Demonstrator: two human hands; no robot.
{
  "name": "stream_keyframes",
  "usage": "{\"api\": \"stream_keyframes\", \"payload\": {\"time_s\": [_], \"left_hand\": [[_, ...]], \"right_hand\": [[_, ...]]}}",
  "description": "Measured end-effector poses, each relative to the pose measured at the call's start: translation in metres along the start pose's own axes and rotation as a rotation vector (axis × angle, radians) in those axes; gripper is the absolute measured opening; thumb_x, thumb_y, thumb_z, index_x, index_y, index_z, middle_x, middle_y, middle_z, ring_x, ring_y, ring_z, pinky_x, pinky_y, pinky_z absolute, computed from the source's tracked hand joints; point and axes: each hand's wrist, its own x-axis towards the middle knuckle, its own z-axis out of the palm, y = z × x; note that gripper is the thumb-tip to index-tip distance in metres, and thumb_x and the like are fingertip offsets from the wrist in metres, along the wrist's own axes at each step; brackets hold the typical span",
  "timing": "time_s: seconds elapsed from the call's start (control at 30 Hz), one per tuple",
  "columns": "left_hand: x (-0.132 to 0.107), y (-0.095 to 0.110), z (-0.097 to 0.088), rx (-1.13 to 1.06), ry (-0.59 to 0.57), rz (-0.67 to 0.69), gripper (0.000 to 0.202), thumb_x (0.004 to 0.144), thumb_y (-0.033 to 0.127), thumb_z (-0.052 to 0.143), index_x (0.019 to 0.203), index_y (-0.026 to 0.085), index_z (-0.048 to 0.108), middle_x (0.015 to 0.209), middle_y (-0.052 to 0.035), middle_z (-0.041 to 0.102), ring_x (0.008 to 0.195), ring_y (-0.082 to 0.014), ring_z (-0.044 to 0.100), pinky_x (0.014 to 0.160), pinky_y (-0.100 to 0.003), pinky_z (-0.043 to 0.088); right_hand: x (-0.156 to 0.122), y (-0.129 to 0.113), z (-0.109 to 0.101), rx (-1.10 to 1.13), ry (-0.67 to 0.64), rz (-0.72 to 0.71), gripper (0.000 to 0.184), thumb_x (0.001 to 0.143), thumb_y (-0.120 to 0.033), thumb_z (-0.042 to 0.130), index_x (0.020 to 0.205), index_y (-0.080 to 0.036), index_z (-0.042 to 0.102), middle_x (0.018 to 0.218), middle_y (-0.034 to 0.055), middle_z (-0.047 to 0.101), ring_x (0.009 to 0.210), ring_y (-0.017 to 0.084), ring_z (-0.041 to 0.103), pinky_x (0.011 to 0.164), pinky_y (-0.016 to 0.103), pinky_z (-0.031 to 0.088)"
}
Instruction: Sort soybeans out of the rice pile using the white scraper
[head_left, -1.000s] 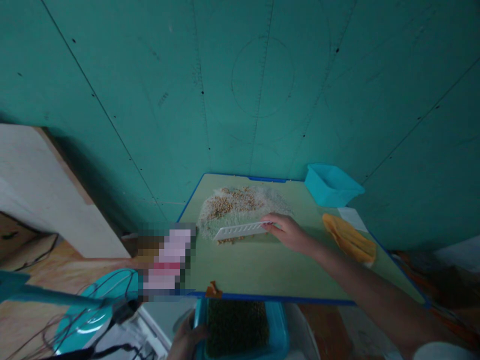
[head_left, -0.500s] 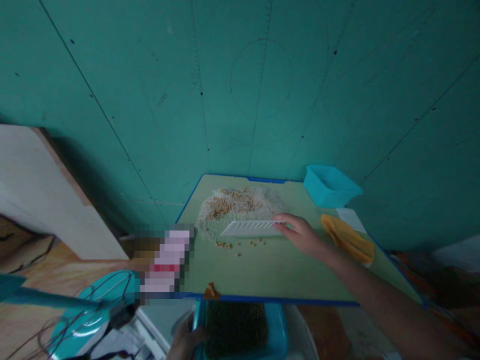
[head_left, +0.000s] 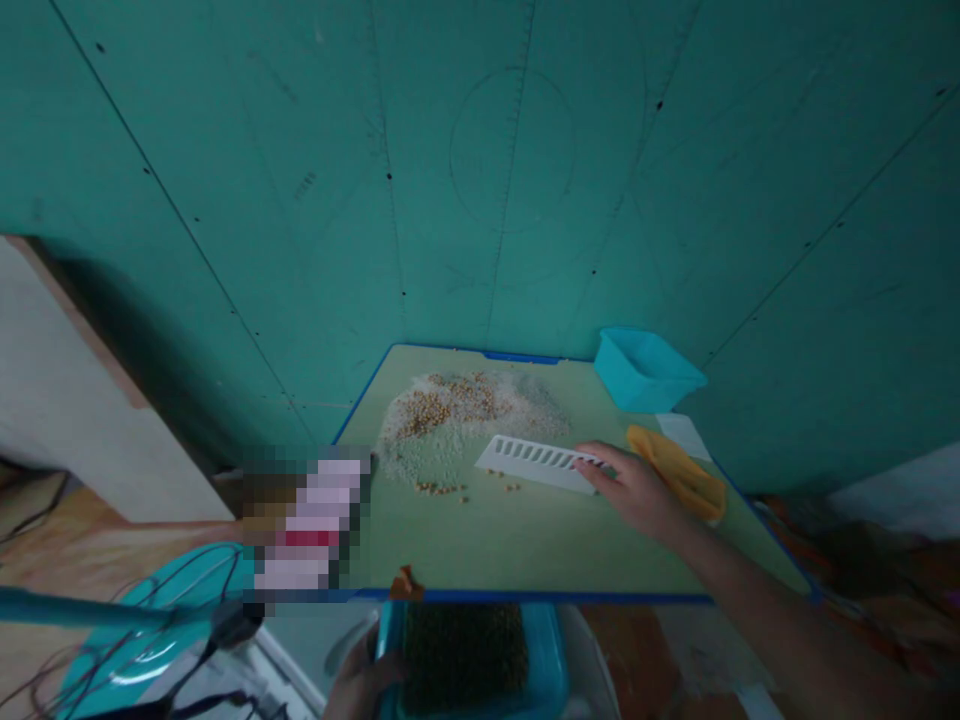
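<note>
My right hand (head_left: 637,492) pinches the right end of a white slotted plastic strip (head_left: 517,473), its slots along the upper edge, low over the table. Beyond it spreads a heap of small whitish grains (head_left: 529,400) with round tan beans (head_left: 429,411) mixed on top. Several stray beans (head_left: 437,489) lie in front, some close to the strip. Below the table's front edge, my left hand (head_left: 358,678) grips the left side of a blue tub (head_left: 553,665) with dark green grain-like contents (head_left: 465,660); some of its fingers are hidden.
The pale table (head_left: 570,555) has a blue edge and stands against a green wall (head_left: 300,200). At its right are a turquoise bin (head_left: 637,385), an orange cloth (head_left: 675,475) and a white sheet (head_left: 684,436). A pixelated pinkish object (head_left: 311,525) sits at the left edge.
My right hand has moved the white strip to the right and turned it, so its left end now points up and away. My left hand stays at the tub. The view has shifted slightly.
</note>
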Motion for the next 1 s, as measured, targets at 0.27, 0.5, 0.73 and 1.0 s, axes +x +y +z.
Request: {"api": "stream_keyframes", "payload": {"time_s": [0.27, 0.5, 0.73, 1.0], "left_hand": [[-0.001, 0.001, 0.003, -0.005, -0.001, 0.001, 0.027, 0.054, 0.011, 0.064, 0.08, 0.016, 0.069, 0.062, -0.0038, 0.071, 0.072, -0.0324, 0.067, 0.063, -0.04, 0.05], [-0.002, 0.001, 0.011, 0.045, 0.064, 0.021, 0.026, 0.046, 0.011, 0.068, 0.071, 0.016, 0.068, 0.06, -0.0034, 0.07, 0.07, -0.0325, 0.066, 0.062, -0.039, 0.051], [0.004, 0.001, 0.003, -0.04, -0.02, -0.064, 0.028, 0.047, 0.01, 0.066, 0.075, 0.015, 0.069, 0.057, -0.0038, 0.071, 0.072, -0.0321, 0.067, 0.063, -0.038, 0.05], [0.007, -0.002, -0.004, -0.01, 0.049, -0.03, 0.033, 0.05, 0.008, 0.062, 0.081, 0.018, 0.068, 0.054, -0.0005, 0.07, 0.065, -0.0302, 0.068, 0.044, -0.031, 0.046]], "right_hand": [[-0.024, -0.014, 0.0, -0.033, -0.019, -0.088, 0.023, 0.086, -0.031, 0.044, 0.09, -0.019, 0.063, 0.086, 0.0062, 0.068, 0.08, 0.018, 0.064, 0.069, 0.026, 0.051], [-0.048, -0.023, 0.005, -0.07, -0.028, -0.194, 0.021, 0.088, -0.025, 0.041, 0.093, -0.023, 0.062, 0.088, 0.0061, 0.068, 0.085, 0.018, 0.063, 0.075, 0.027, 0.05], [-0.067, -0.033, 0.004, -0.064, -0.035, -0.25, 0.02, 0.087, -0.019, 0.043, 0.095, -0.025, 0.06, 0.087, 0.0045, 0.067, 0.083, 0.016, 0.063, 0.073, 0.027, 0.051], [-0.087, -0.045, -0.003, -0.006, -0.148, -0.293, 0.027, 0.083, -0.012, 0.046, 0.101, -0.031, 0.054, 0.087, 0.0029, 0.066, 0.08, 0.015, 0.063, 0.07, 0.025, 0.053]]}}
